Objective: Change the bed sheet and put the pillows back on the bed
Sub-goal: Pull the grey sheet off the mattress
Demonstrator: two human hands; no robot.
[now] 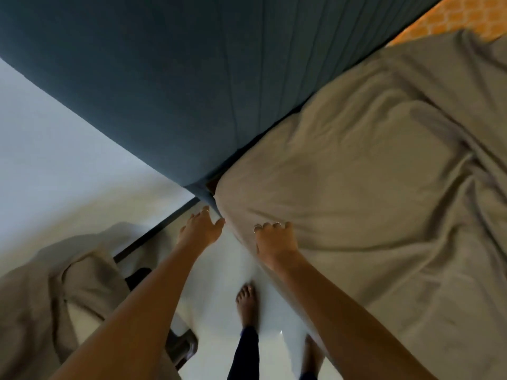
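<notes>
A wrinkled beige sheet (370, 174) covers the mattress on the right, pulled over the corner next to the blue headboard (170, 86). My left hand (201, 229) reaches to that corner at its lower edge, fingers and thumb spread, thumb touching the sheet. My right hand (275, 239) grips the sheet's side edge with curled fingers, just right of the corner. An orange patterned patch of bare mattress or cloth (455, 17) shows at the far top right. No pillow is in view.
Another beige cloth (68, 297) lies draped over a piece of furniture at the lower left. Between it and the bed is white floor (219, 283), where my bare feet stand. A pale wall (41, 146) rises behind at the left.
</notes>
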